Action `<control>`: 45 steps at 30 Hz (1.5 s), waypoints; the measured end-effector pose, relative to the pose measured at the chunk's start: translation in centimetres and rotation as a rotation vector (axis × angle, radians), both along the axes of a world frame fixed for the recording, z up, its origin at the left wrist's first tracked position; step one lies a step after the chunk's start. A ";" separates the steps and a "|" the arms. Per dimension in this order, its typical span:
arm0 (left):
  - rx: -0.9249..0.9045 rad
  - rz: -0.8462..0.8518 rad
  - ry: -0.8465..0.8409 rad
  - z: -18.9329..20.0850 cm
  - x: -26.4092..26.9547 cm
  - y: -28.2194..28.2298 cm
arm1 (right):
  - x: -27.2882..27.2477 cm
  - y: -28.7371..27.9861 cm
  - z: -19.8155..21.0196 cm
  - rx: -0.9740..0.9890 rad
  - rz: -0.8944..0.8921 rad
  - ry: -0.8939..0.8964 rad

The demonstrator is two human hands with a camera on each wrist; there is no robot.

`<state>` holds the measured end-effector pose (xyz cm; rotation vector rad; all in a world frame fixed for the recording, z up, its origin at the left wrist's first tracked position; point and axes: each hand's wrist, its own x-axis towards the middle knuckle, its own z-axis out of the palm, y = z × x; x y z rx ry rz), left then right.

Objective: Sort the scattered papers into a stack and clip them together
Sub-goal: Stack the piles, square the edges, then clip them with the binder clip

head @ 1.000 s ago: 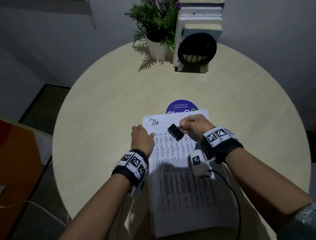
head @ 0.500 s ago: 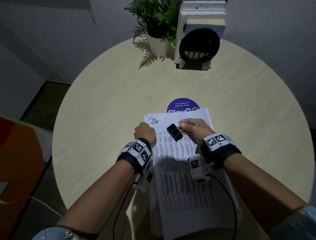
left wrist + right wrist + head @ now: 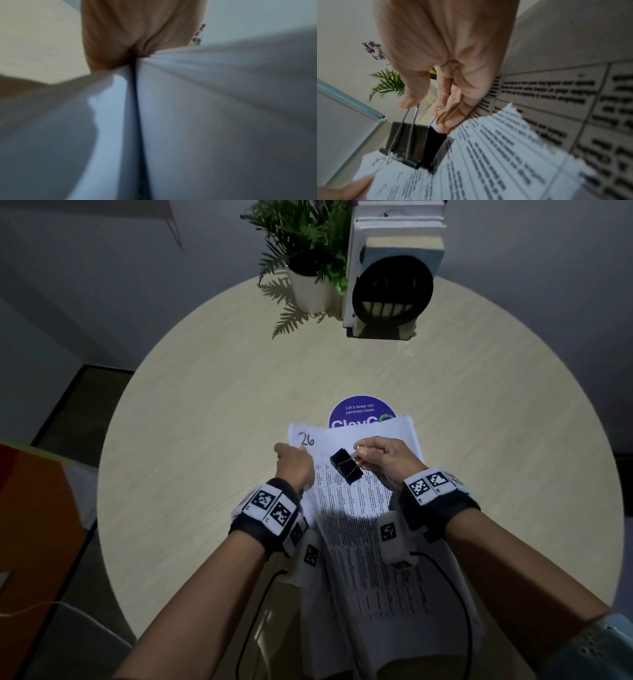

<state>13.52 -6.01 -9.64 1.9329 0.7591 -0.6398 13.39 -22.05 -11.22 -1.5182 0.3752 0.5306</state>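
My right hand (image 3: 387,462) pinches the black metal binder clip (image 3: 346,466) by its wire handles, hovering right of the white printed paper stack's (image 3: 363,542) top-left corner, which my left hand (image 3: 294,465) grips.

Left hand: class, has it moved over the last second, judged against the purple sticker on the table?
Yes. The left hand has shifted slightly away from the person, towards the purple sticker, up the papers' left edge.
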 end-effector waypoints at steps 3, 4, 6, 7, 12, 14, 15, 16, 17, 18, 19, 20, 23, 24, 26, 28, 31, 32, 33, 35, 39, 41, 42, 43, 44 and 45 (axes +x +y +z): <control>-0.034 0.005 0.070 -0.9 0.4 0.7 | -0.1 -0.2 -0.2 0.021 0.005 -0.012; -0.026 -0.013 0.054 -1.2 0.5 0.9 | 0.0 -0.2 -0.2 0.026 0.012 -0.015; -0.011 -0.057 0.041 -1.3 0.6 0.9 | 0.0 -0.4 -0.1 0.027 0.019 -0.026; -0.014 -0.078 0.032 -1.3 0.7 0.8 | 0.1 -0.5 0.0 0.018 0.020 -0.035; -0.044 -0.082 -0.054 -2.2 0.6 0.6 | 1.0 -0.4 0.9 -0.149 0.077 -0.118; -0.069 -0.031 -0.119 -2.9 0.4 0.8 | 1.9 0.1 1.8 -0.382 0.166 -0.251; -0.099 0.006 -0.141 -3.3 0.2 1.0 | 2.4 0.3 2.3 -0.467 0.199 -0.323; -0.131 0.035 -0.163 -3.5 0.0 1.1 | 3.0 0.7 3.1 -0.508 0.213 -0.392; -0.175 0.053 -0.188 -3.4 -0.2 1.2 | 3.7 1.1 3.8 -0.533 0.234 -0.464; -0.214 0.058 -0.213 -3.1 -0.4 1.2 | 4.3 1.4 4.3 -0.565 0.272 -0.537; -0.251 0.061 -0.240 -2.7 -0.6 1.2 | 5.0 1.6 4.6 -0.605 0.328 -0.598; -0.278 0.060 -0.262 -2.3 -0.7 1.2 | 5.5 1.7 4.8 -0.644 0.403 -0.641; -0.370 0.069 -0.295 -1.8 -0.8 1.4 | 6.9 1.9 4.8 -0.718 0.590 -0.686; -0.389 0.071 -0.305 -1.7 -0.9 1.4 | 7.3 1.9 4.9 -0.723 0.619 -0.686; -0.434 0.066 -0.343 -1.6 -1.2 1.6 | 7.8 1.9 5.1 -0.717 0.671 -0.688; -0.499 0.067 -0.381 -1.4 -1.8 1.7 | 8.3 1.7 5.4 -0.710 0.712 -0.674; -0.532 0.090 -0.368 -1.3 -1.7 1.6 | 9.0 1.5 5.8 -0.698 0.746 -0.660; -0.523 0.096 -0.356 -1.5 -1.6 1.6 | 9.2 1.4 6.0 -0.693 0.748 -0.652; -0.507 0.088 -0.357 -1.7 -1.4 1.5 | 9.4 1.3 6.1 -0.689 0.755 -0.648; -0.454 0.035 -0.407 -1.8 -1.1 1.5 | 9.8 1.2 6.5 -0.694 0.775 -0.663; -0.345 -0.033 -0.477 -2.2 -0.4 1.3 | 10.2 1.3 7.1 -0.735 0.877 -0.803; -0.321 -0.035 -0.495 -2.5 -0.4 1.2 | 10.3 1.5 7.1 -0.763 0.925 -0.873; -0.312 -0.043 -0.502 -2.5 -0.4 1.2 | 10.3 1.5 7.1 -0.767 0.932 -0.888; -0.307 -0.051 -0.512 -2.5 -0.5 1.2 | 10.4 1.5 7.2 -0.767 0.932 -0.894; -0.304 -0.061 -0.523 -2.4 -0.6 1.3 | 10.4 1.4 7.2 -0.763 0.926 -0.884; -0.304 -0.071 -0.534 -2.3 -0.7 1.3 | 10.5 1.4 7.2 -0.752 0.912 -0.856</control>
